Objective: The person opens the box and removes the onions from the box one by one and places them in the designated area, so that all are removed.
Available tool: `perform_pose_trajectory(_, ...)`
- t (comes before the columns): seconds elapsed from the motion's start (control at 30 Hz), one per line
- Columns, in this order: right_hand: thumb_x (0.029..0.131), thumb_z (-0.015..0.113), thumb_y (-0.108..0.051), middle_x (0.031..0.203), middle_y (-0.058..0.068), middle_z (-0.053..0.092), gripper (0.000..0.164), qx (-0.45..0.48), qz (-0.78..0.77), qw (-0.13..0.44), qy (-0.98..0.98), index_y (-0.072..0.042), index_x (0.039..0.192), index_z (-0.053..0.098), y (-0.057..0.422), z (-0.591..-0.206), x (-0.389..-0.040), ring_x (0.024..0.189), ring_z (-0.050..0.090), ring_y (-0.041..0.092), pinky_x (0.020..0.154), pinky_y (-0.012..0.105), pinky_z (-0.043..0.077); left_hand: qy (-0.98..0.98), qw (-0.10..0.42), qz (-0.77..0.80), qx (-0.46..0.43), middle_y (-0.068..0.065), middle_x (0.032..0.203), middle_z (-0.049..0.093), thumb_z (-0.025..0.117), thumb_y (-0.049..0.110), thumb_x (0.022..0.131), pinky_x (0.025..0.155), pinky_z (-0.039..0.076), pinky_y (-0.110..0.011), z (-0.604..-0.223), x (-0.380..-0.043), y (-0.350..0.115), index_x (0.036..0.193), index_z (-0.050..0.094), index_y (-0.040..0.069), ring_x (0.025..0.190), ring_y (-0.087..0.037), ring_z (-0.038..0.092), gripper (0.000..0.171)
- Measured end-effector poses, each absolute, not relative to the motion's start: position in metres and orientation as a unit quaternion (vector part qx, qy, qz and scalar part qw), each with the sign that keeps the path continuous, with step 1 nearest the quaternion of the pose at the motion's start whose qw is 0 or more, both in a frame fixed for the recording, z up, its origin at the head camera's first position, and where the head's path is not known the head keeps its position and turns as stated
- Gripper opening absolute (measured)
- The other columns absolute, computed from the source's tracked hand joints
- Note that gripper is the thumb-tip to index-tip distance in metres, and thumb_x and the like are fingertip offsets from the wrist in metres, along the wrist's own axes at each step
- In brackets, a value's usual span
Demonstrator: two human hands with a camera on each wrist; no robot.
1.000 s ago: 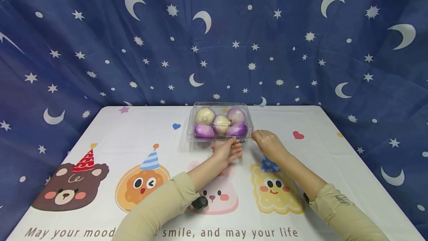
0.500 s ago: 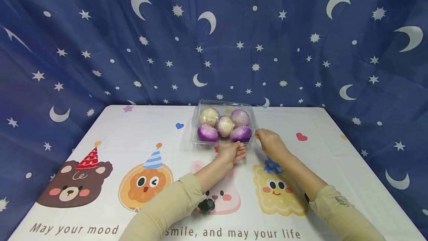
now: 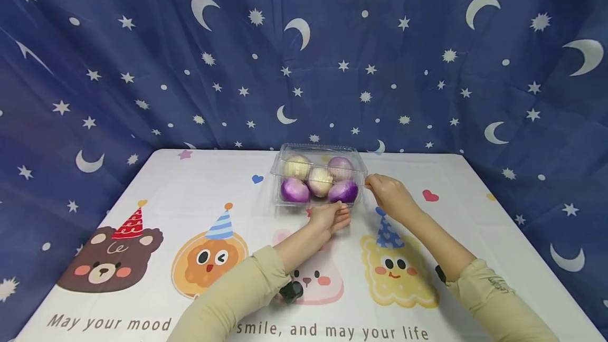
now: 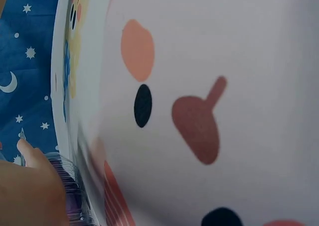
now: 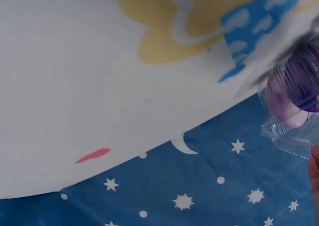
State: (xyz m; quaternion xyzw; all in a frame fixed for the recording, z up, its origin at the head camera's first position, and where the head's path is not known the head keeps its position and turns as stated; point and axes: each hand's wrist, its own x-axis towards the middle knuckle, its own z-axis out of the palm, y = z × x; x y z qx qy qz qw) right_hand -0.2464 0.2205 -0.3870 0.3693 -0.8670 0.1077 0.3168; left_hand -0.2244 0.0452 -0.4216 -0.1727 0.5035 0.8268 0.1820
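Note:
A clear plastic clamshell box (image 3: pixel 277 194) with several purple-and-white onions (image 3: pixel 295 190) in it stands at the back middle of the table. Its lid (image 3: pixel 319 168) is hinged at the back, and the front edge is raised above the base. With its fingertips my right hand (image 3: pixel 391 199) pinches the lid at the right front corner. My left hand (image 3: pixel 325 220) is at the front rim, thumb right at the plastic and the other fingers relaxed below it. In the left wrist view the thumb (image 4: pixel 32 154) shows beside the box (image 4: pixel 79 201); the other fingers are hidden.
A white tablecloth (image 3: pixel 128 278) with printed cartoon faces and lettering covers the table. Behind the box, close to the table's back edge, hangs a blue curtain (image 3: pixel 237 67) with moons and stars. A dark wrist camera (image 3: pixel 292 292) sits beneath the left forearm.
The lid has come up at the front, and my right hand has risen slightly with it. My left hand stays at the box's front rim. The head view has shifted a little.

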Motion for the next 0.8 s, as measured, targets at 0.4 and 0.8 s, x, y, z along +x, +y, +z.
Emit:
perform_pose_trajectory(0.4,0.081,0.068,0.004,0.073,0.012,0.065,0.010,0.326,0.134,0.357,-0.865,0.001,0.085,0.059,0.220,-0.377,-0.245,0.065,0.065,0.024,0.060,0.035,0.056,0.487,0.277,0.817,-0.139,-0.027,0.134,0.050,0.047,0.014,0.099,0.101,0.045,-0.041,-0.418,-0.223,0.026,0.129,0.050,-0.008,0.125,-0.038,0.049,0.038)
perform_pose_trajectory(0.8,0.080,0.069,0.003,0.074,0.014,0.063,0.011,0.313,0.165,0.387,-0.851,0.003,0.085,0.059,0.222,-0.376,-0.251,0.065,0.062,0.026,0.059,0.039,0.054,0.585,0.280,0.756,-0.090,-0.026,0.127,0.056,0.047,0.016,0.099,0.094,0.050,-0.040,-0.408,-0.207,0.002,0.128,0.053,-0.004,0.118,-0.038,0.056,0.036)
